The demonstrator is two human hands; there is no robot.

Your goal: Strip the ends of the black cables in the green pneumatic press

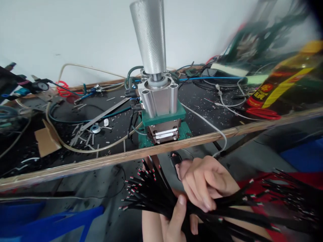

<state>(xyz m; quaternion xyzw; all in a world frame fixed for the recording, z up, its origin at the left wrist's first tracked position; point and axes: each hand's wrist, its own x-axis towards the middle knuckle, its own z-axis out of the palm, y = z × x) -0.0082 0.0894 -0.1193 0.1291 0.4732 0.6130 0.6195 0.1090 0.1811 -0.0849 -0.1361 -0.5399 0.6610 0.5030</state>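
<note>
A thick bundle of black cables (153, 193) crosses the lower middle, its stripped ends fanning out to the left with red, white and green wire tips. My left hand (174, 218) is closed around the bundle from below, thumb pressed on top. Just above it, my right hand (204, 181) has its fingers curled down onto the cables, fingertips touching them. More cable ends stick out to the right of my hands. Behind them, at the bench edge, stands a pneumatic press (161, 101) with a knurled silver cylinder on a green base.
The dark bench (202, 124) has a wooden front edge and carries scraps, hoses and a cardboard piece (46, 139). A bottle (282, 77) with a yellow cap leans in view at right. Further cables (295, 198) lie over red material. Blue stools (58, 222) stand below.
</note>
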